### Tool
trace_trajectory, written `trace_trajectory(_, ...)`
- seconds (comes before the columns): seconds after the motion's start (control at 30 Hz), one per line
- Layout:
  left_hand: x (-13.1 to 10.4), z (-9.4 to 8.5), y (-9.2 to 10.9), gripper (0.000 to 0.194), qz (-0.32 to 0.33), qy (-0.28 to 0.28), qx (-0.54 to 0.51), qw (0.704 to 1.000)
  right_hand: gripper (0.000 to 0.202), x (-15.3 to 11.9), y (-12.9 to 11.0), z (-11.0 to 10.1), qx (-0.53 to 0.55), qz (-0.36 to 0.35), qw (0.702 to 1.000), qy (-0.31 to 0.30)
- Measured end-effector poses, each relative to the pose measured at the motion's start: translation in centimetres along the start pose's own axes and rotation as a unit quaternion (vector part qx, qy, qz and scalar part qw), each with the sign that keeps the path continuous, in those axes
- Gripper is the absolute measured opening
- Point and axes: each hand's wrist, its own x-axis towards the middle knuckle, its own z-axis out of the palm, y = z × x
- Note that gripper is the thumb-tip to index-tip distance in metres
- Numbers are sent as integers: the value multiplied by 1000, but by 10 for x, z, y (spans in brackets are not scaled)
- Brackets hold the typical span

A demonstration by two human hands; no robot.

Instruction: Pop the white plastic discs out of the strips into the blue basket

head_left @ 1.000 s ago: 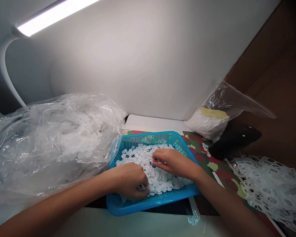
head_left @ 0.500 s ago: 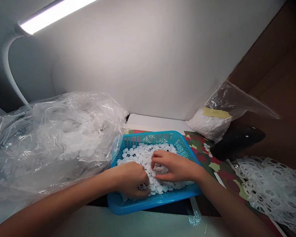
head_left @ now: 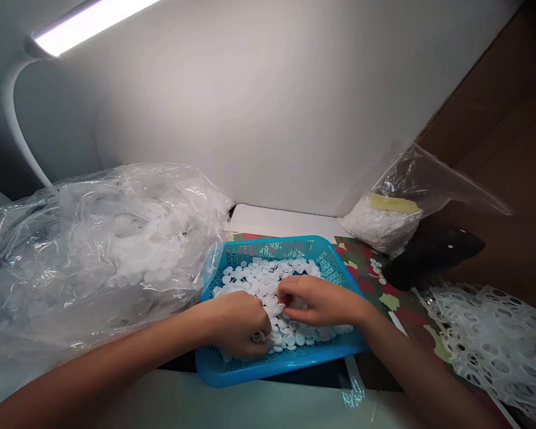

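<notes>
My right hand (head_left: 315, 300) has narrowed its still-parted fingers, putting white discs (head_left: 290, 340) within pinching reach; my left hand (head_left: 240, 323) remains clamped on some.

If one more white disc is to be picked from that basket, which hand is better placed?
Probably the right hand: its thumb and fingers are parted over the white discs in the blue basket. The left hand is curled, with something pale in its grip.

The left fingers (head_left: 256, 349) hide some white discs (head_left: 290, 341); the top edge crops the lamp (head_left: 89, 24).
</notes>
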Motion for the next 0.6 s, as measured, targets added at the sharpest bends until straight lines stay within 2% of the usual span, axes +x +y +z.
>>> trace_trajectory(0.13, 0, 1, 0, 27, -2, 1, 1, 1000, 6, 0, 0, 1, -3, -10, 1000, 23)
trace_trajectory(0.47, 0, 5, -2, 26, 4, 5, -4, 1000, 3, 0, 0, 0, -4, -1, 1000, 26)
trace_trajectory(0.6, 0, 4, -2, 26, 4, 2, -7, 1000, 19, 0, -4, -2, 3, -7, 998, 58)
